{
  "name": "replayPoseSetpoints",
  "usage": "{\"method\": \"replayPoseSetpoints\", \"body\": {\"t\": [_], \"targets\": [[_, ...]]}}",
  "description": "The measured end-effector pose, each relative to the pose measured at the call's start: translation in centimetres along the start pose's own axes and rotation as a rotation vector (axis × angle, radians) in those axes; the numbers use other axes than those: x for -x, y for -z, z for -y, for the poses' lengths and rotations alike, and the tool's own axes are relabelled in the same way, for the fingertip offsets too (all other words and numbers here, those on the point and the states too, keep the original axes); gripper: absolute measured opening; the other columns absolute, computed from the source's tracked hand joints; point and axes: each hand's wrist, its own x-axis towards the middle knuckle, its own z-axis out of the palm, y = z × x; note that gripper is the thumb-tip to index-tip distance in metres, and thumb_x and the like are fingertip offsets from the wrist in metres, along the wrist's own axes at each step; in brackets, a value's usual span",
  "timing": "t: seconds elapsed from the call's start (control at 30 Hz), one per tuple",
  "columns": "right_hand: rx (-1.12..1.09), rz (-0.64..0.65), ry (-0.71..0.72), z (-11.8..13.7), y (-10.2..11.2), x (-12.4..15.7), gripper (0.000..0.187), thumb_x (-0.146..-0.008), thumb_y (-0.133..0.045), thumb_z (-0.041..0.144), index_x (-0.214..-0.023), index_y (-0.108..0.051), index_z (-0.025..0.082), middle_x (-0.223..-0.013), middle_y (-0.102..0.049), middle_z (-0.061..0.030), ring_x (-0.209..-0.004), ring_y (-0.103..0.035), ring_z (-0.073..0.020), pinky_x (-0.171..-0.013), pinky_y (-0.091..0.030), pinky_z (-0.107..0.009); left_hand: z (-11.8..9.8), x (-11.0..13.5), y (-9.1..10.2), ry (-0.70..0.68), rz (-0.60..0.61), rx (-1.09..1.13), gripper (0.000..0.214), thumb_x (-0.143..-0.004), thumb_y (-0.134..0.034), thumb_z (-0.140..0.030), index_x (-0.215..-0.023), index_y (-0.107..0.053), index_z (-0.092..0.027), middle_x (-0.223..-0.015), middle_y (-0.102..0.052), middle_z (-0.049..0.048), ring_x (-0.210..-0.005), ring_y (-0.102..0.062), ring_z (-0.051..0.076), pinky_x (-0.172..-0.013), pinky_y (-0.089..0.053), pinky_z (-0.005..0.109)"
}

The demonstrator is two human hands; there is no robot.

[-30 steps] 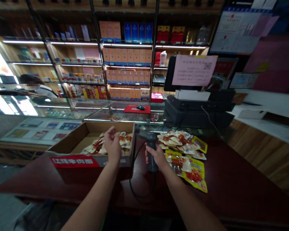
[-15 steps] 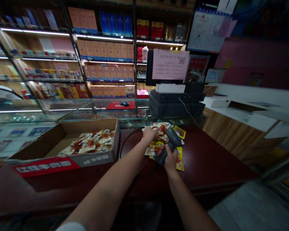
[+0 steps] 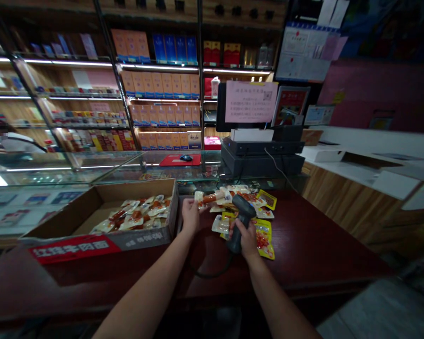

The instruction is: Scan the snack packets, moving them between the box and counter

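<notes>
My left hand grips one end of a vacuum-packed sausage, held up just left of the pile. My right hand is wrapped round the handle of a dark grey barcode scanner, whose head points up and to the left. Beneath and behind the scanner lies a heap of snack packets, some yellow, some clear with reddish-brown food inside. An open cardboard box stands to the left, with similar packed snacks in its right half.
A dark red wooden counter bears all this. Behind it runs a glass display case with a mouse on a red mat. A monitor stands over a black cash drawer. A person is at the far left.
My left hand has drawn back left from the pile, bringing a packed sausage with it. My right hand still holds the scanner, which has shifted slightly left and down.
</notes>
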Motion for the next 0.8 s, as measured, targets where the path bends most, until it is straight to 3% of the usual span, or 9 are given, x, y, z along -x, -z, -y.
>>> {"method": "replayPoseSetpoints", "body": {"t": [0.1, 0.2, 0.8], "targets": [[0.010, 0.075, -0.065, -0.1, -0.4, 0.1, 0.028, -0.065, -0.068, 0.043, -0.077, -0.053, 0.022, -0.052, -0.057, 0.0049, -0.037, -0.052, -0.0140, -0.036, -0.045, -0.028, 0.7, 0.0, 2.6, -0.042, -0.121, 0.023, 0.015, -0.073, -0.056, -0.022, -0.077, -0.043, -0.017, -0.073, -0.052, -0.0019, -0.068, -0.057, 0.011, -0.062, -0.055, 0.031], [0.024, 0.110, -0.104, -0.2, -0.5, 0.3, 0.029, -0.065, -0.069, 0.043, -0.073, -0.053, 0.020, -0.052, -0.057, 0.0042, -0.037, -0.052, -0.0134, -0.036, -0.046, -0.026, 1.4, -0.4, 3.6, -0.070, -0.175, 0.009, 0.012, -0.076, -0.054, -0.021, -0.079, -0.043, -0.018, -0.074, -0.052, -0.0016, -0.069, -0.057, 0.011, -0.065, -0.055, 0.031], [0.029, 0.138, -0.144, -1.0, 0.2, 0.1, 0.028, -0.066, -0.069, 0.043, -0.071, -0.056, 0.019, -0.053, -0.059, 0.0037, -0.038, -0.053, -0.0132, -0.037, -0.047, -0.026, 1.1, -0.3, 3.4, -0.008, -0.219, 0.009, 0.015, -0.075, -0.055, -0.022, -0.079, -0.041, -0.019, -0.073, -0.050, -0.0023, -0.065, -0.056, 0.010, -0.061, -0.054, 0.029]]}}
